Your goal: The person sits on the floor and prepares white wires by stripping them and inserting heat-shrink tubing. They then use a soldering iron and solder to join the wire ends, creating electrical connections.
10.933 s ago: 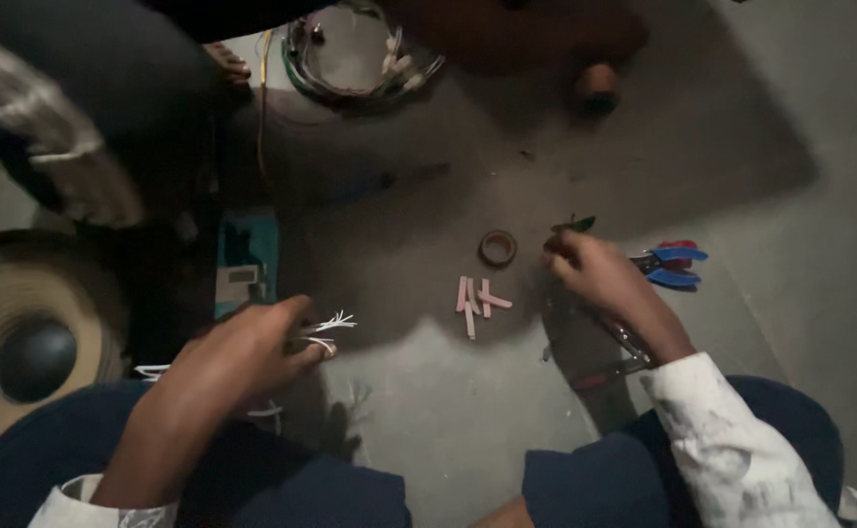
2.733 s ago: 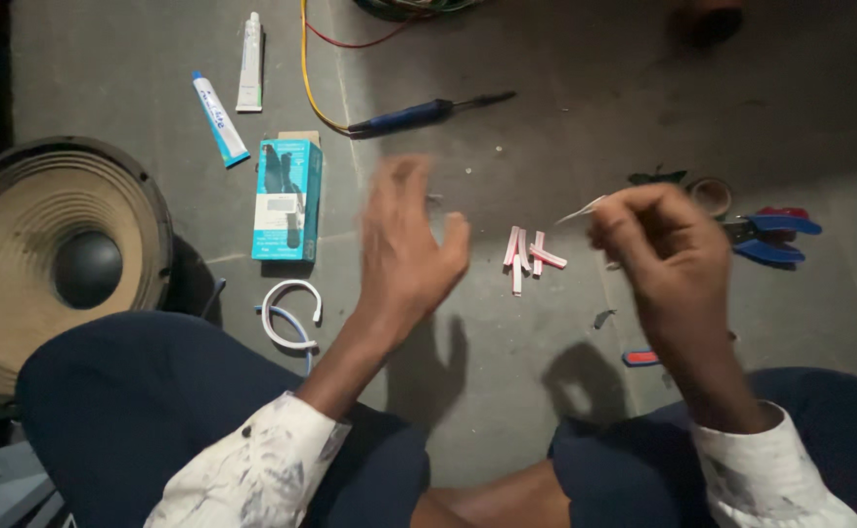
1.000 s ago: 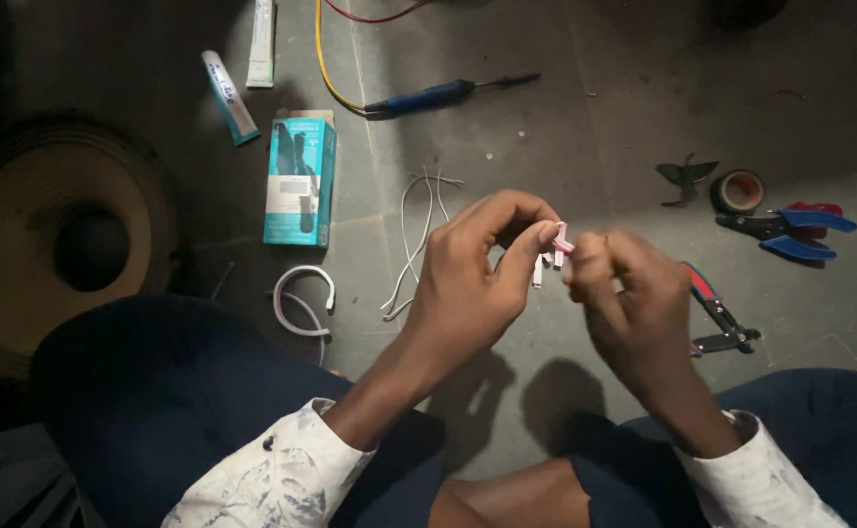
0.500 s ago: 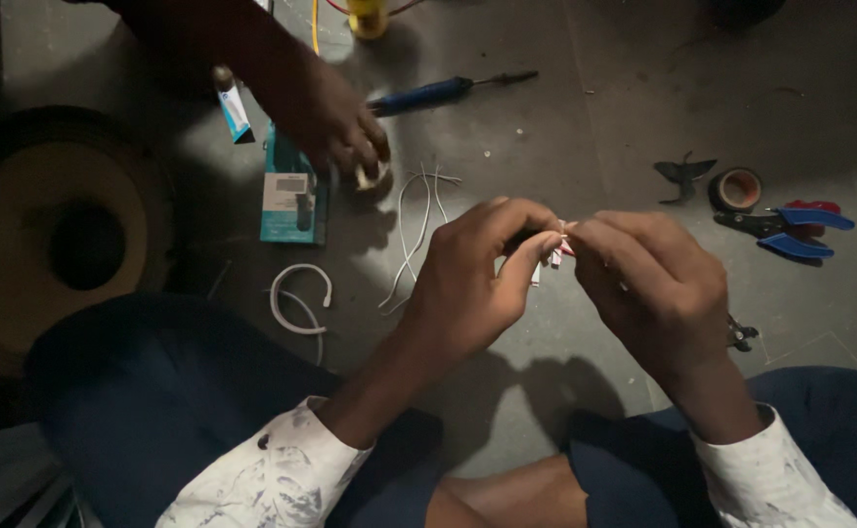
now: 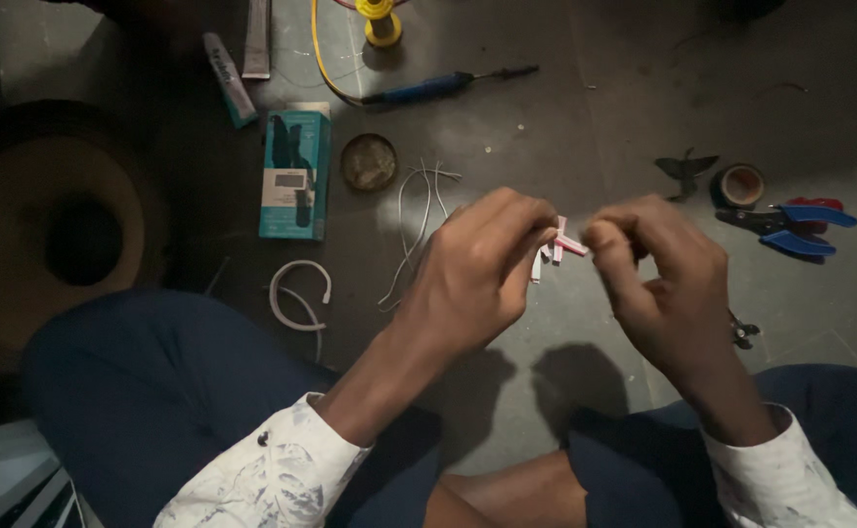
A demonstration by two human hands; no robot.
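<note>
Looking down from my head, a teal rectangular box (image 5: pixel 294 173) lies flat on the grey floor (image 5: pixel 585 117) up and to the left of my hands, its long side running away from me, with a pale label panel in its middle. Beyond its far end a slim white and teal tube (image 5: pixel 230 66) lies at a slant, and just right of the box sits a small round tin (image 5: pixel 369 161). My left hand (image 5: pixel 477 274) and right hand (image 5: pixel 658 279) meet above the floor between my knees, fingertips pinched nearly together on a small bundle of pink and white strips (image 5: pixel 555 249); both hands are closed narrow on it. The strips fan out a little, their long axis tilted from lower left to upper right, with the pink ends toward my right hand. Thin white wires (image 5: pixel 418 220) trail on the floor behind my left hand, and a curled white cable (image 5: pixel 299 298) lies by my left thigh. To my right, blue and red pliers (image 5: pixel 790 223) and a roll of tape (image 5: pixel 741 184) lie well apart from my hands. A blue-handled soldering iron (image 5: pixel 438 88) lies farther off. Bare floor stays open past my fingers, while a large speaker cone (image 5: pixel 66 235) closes the left edge.
</note>
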